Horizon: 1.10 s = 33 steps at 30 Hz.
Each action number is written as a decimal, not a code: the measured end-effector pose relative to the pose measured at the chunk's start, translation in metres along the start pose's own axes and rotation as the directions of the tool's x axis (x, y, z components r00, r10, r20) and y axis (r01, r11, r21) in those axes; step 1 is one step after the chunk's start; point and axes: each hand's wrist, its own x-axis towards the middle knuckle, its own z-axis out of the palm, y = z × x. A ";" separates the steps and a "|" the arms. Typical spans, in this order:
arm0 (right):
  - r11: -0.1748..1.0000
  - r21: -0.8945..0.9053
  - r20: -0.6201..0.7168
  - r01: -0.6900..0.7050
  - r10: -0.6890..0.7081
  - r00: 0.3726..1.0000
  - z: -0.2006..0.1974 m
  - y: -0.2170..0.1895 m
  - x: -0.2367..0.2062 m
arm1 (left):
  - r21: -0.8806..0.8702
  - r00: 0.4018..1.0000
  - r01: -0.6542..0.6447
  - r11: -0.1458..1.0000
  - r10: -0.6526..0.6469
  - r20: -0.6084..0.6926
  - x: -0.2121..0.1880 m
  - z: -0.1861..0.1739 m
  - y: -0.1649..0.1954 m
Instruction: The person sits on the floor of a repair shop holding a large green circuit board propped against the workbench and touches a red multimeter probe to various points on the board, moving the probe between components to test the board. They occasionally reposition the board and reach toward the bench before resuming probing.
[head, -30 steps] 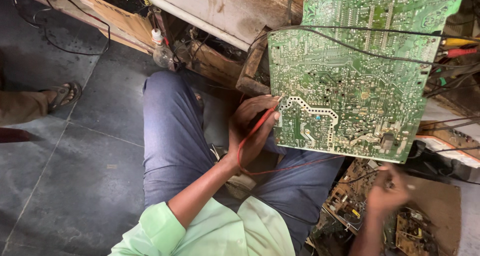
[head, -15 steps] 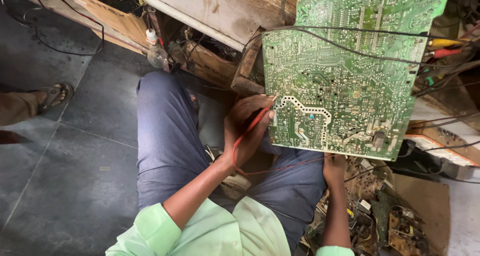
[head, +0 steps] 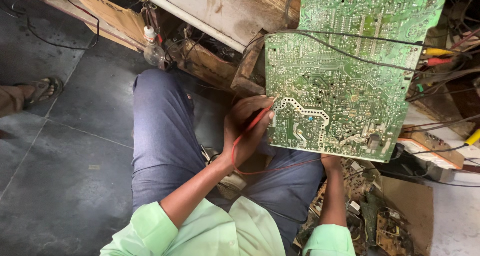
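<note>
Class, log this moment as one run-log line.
left hand: holds red probe on circuit board | right hand: under board edge

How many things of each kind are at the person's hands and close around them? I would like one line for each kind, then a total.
Green circuit board: 1
Red probe in left hand: 1
Small clear bottle: 1
Yellow plug: 1
Red plug: 1
Total: 5
The right hand is mostly hidden under the board.

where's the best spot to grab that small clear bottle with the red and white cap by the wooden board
Probably the round glass body of the bottle, fingers coming from the open floor side at the left. It stands upright; wires and the wooden board crowd its right and back, and the thin capped neck gives little hold.
</note>
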 end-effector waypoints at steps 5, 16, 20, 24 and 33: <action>0.998 -0.053 0.025 -0.042 0.044 0.999 0.001 -0.005 0.000 | -0.006 1.000 -0.010 1.000 0.010 -0.012 0.000 -0.003 0.001; 0.995 0.002 0.033 -0.097 0.097 0.995 0.003 -0.005 -0.003 | 0.008 1.000 -0.014 1.000 0.015 -0.010 -0.002 -0.009 0.006; 0.987 -0.016 0.050 -0.160 0.160 0.986 0.004 -0.005 -0.004 | 0.003 1.000 0.001 1.000 -0.001 -0.007 -0.002 -0.009 0.007; 0.978 0.113 0.038 -0.178 0.175 0.984 0.004 -0.005 -0.004 | 0.005 1.000 0.013 1.000 -0.013 0.007 -0.002 -0.010 0.008; 0.981 0.068 0.046 -0.183 0.180 0.983 0.002 -0.005 -0.003 | -0.018 1.000 0.030 0.999 -0.030 -0.001 -0.001 -0.007 0.009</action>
